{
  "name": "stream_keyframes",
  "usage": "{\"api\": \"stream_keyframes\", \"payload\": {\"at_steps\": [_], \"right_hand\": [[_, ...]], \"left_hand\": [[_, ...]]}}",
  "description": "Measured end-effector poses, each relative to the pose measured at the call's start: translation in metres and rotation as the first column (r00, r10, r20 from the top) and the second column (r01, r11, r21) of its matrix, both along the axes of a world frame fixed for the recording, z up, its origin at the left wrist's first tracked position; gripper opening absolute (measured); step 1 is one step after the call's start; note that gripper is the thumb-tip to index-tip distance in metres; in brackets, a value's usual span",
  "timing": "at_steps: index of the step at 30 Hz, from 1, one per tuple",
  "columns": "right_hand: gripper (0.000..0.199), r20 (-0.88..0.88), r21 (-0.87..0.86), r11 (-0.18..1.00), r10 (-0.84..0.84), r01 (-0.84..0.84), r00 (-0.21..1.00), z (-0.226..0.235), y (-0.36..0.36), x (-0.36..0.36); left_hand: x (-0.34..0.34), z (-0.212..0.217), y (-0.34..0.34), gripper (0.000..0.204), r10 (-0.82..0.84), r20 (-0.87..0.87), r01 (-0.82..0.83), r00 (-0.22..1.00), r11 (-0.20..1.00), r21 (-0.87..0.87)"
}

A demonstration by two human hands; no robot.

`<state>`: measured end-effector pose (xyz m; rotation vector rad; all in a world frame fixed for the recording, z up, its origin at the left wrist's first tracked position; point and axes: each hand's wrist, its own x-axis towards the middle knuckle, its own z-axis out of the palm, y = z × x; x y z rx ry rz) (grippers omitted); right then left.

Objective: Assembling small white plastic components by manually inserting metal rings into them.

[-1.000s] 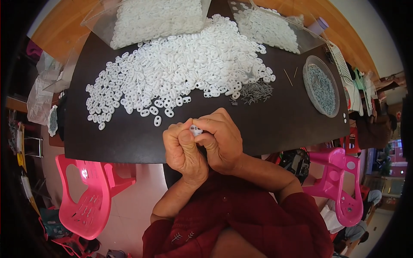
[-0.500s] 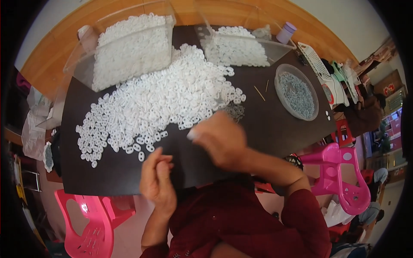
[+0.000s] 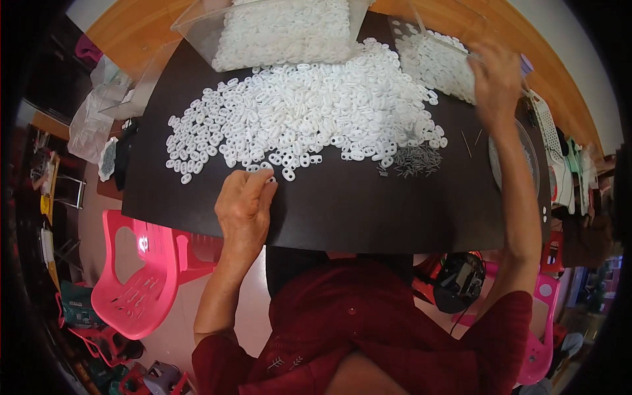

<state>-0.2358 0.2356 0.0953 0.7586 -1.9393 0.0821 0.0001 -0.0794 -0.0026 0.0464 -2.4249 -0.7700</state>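
Observation:
A wide heap of small white oval plastic pieces with two holes [image 3: 309, 108] covers the dark table. At the heap's near edge, my left hand [image 3: 245, 204] has its thumb and index finger closed on one white two-hole piece [image 3: 266, 166]. My right hand [image 3: 497, 82] is stretched far out to the right, over the near right side of a clear bin of white pieces [image 3: 438, 62]. Motion blurs its fingers, and I cannot tell if they hold anything. A small pile of grey metal pins [image 3: 418, 161] lies beside the heap's right end.
A larger clear bin [image 3: 283, 36] full of white pieces stands at the back. My right forearm partly covers a round clear tub [image 3: 495, 158]. Two thin sticks [image 3: 467, 143] lie nearby. Pink plastic chairs [image 3: 141, 276] stand at the table's front.
My right hand has swung from the table's middle to the far right bin. My left hand has reached forward to the heap's edge and closed on a piece. The view has shifted.

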Motion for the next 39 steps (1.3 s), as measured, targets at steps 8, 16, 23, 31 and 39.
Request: {"api": "stream_keyframes", "payload": {"at_steps": [8, 16, 23, 31, 39], "right_hand": [[0.015, 0.425, -0.106, 0.912, 0.403, -0.397, 0.811, -0.062, -0.048, 0.106], [0.022, 0.478, -0.196, 0.879, 0.472, -0.434, 0.741, -0.065, -0.054, 0.125], [0.021, 0.608, -0.239, 0.916, 0.401, -0.323, 0.686, -0.076, -0.025, 0.134], [0.018, 0.593, -0.174, 0.921, 0.381, -0.348, 0.71, -0.096, -0.036, 0.139], [0.013, 0.614, -0.033, 0.92, 0.326, -0.389, 0.719, -0.103, -0.045, 0.134]], "left_hand": [[-0.021, 0.006, 0.02, 0.022, -0.109, -0.075, 0.079, 0.991, 0.94, -0.332], [-0.052, -0.007, 0.033, 0.015, -0.235, -0.006, 0.199, 0.972, 0.837, -0.51], [-0.051, -0.002, 0.031, 0.012, -0.276, 0.106, 0.294, 0.955, 0.835, -0.466], [-0.053, -0.004, 0.041, 0.015, -0.276, 0.104, 0.293, 0.955, 0.844, -0.449], [-0.057, -0.002, 0.041, 0.016, -0.281, 0.128, 0.309, 0.951, 0.872, -0.38]]}}
